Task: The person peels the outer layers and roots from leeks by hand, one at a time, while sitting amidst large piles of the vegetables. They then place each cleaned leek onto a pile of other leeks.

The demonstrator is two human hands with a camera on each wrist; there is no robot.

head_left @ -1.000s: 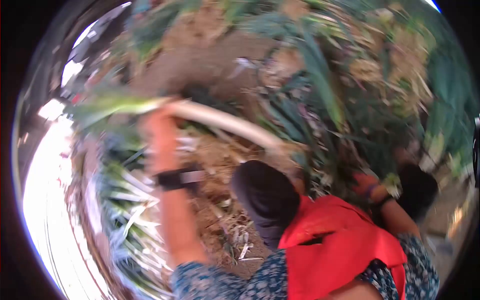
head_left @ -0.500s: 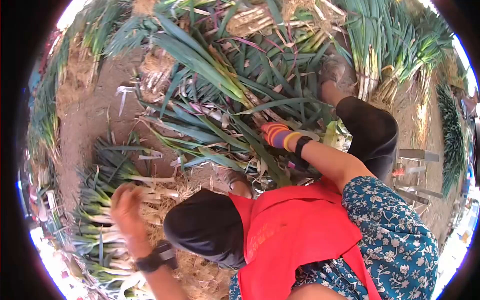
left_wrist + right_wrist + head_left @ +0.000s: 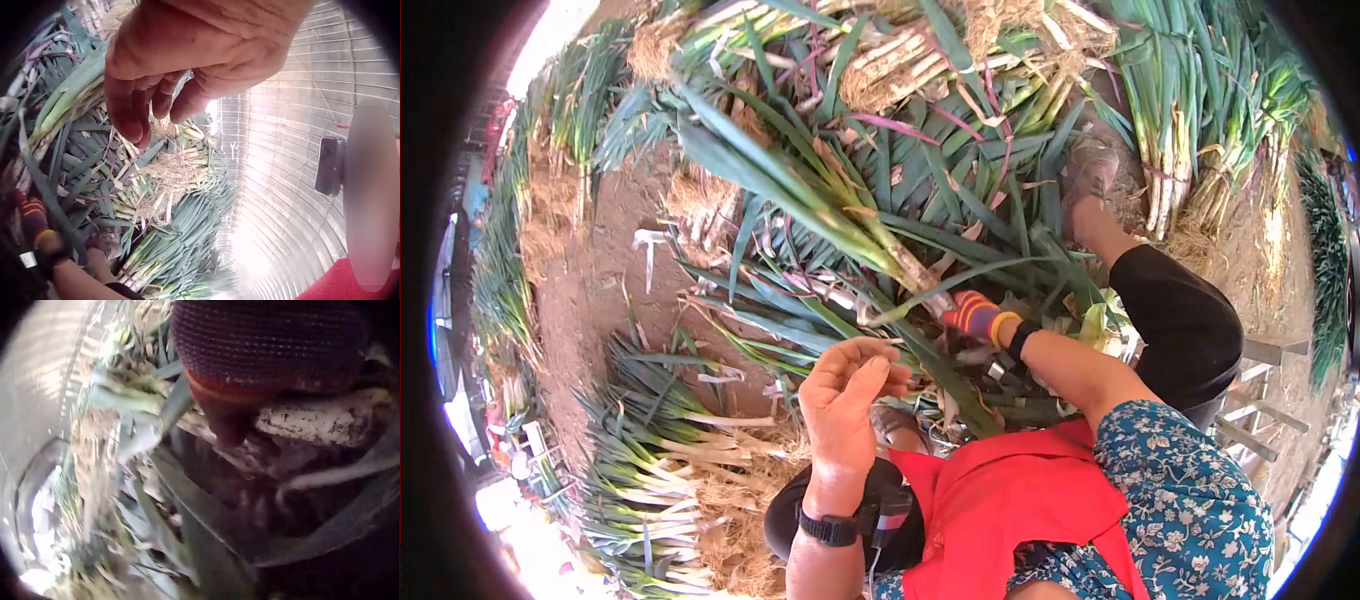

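My right hand (image 3: 977,316), in a striped orange, yellow and purple knit glove, grips a leek (image 3: 868,238) near its root end. The leek's broad green leaves stretch away to the upper left over a heap of loose leaves. Up close in the right wrist view, its pale stalk (image 3: 319,422) is speckled with soil under the gloved fingers. My bare left hand (image 3: 840,400), a black watch on its wrist, hovers left of the gloved hand. Its fingers bend loosely and hold nothing, as the left wrist view also shows.
Peeled leeks (image 3: 670,460) lie in a row on the ground at lower left, roots inward. Unpeeled leeks (image 3: 890,70) lie ahead, and upright bundles (image 3: 1165,120) stand at upper right. A metal-framed stool (image 3: 1265,400) is by my right knee.
The left hand first held a pale leek far out left, then was empty above the peeled row; now it has come right, near the gloved hand. The right hand's leek has shifted slightly.
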